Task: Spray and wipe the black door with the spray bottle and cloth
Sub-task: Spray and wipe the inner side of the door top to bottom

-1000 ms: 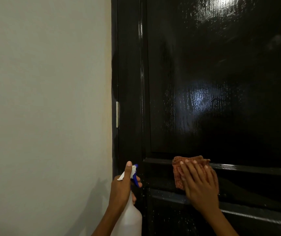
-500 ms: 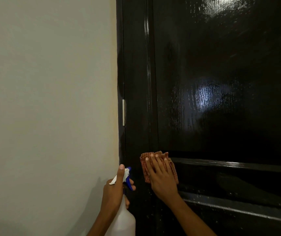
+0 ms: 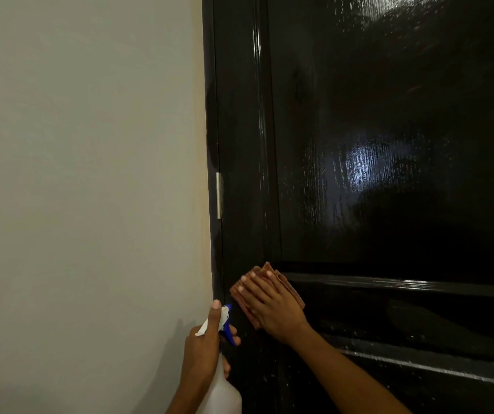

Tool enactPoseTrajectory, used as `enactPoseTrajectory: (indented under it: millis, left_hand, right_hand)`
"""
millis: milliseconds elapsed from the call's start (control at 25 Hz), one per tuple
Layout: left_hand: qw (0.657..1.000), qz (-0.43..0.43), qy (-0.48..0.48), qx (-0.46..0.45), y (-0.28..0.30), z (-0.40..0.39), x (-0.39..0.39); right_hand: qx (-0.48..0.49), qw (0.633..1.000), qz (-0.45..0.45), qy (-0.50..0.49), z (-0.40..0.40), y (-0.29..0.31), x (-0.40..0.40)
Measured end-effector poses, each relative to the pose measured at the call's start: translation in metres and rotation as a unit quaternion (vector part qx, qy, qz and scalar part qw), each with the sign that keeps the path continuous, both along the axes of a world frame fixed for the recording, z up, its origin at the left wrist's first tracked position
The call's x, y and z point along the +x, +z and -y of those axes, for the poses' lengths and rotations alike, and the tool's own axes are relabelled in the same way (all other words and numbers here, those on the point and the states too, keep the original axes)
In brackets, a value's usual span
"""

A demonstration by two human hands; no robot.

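Observation:
The glossy black door (image 3: 389, 144) fills the right half of the view, its panels wet with droplets and streaks. My right hand (image 3: 272, 309) presses a folded orange-brown cloth (image 3: 287, 286) flat against the door's left stile, at the level of the horizontal rail. My left hand (image 3: 205, 351) grips the neck of a white spray bottle (image 3: 224, 392) with a blue and white trigger head (image 3: 226, 322), held upright just left of the cloth, index finger raised along the head. The bottle's lower part is cut off by the frame's bottom edge.
A plain pale wall (image 3: 90, 174) takes up the left half. A silver hinge (image 3: 218, 195) sits on the door's left edge, against the black frame. A raised moulding (image 3: 404, 285) runs across the door to the right of the cloth.
My right hand slid the cloth leftward along the rail, from the panel area to the door's left stile. The left hand with the bottle stayed low near the frame.

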State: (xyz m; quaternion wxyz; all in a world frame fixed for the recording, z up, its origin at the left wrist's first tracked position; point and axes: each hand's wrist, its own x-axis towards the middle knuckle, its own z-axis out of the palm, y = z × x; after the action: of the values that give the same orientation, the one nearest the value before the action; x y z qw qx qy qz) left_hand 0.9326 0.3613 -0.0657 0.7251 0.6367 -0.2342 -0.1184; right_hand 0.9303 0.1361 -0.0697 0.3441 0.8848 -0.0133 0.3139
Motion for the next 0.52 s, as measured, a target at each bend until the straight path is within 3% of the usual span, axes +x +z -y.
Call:
enactPoseTrajectory:
  millis: [120,240,320,400,520]
  left_hand:
    - [0.999,-0.038,-0.011,0.033,-0.008,-0.005,0.019]
    - [0.997,-0.064,-0.002,0.035,-0.041,-0.011,0.035]
    - [0.999,-0.027,0.007,0.035,-0.064,-0.022,0.038]
    - [0.997,-0.042,0.036,0.054,-0.078,-0.020,0.031]
    - [0.996,-0.015,0.079,-0.026,-0.087,-0.022,-0.003]
  right_hand:
    - [0.060,0.996,0.060,-0.008,-0.028,0.013,0.034]
    - [0.053,0.998,-0.023,-0.018,-0.040,-0.021,0.059]
    - [-0.008,0.998,-0.055,-0.017,-0.041,-0.059,0.069]
    - [-0.077,0.986,-0.144,-0.020,-0.036,-0.094,0.065]
    - [-0.108,0.975,-0.192,0.000,-0.012,-0.132,0.044]
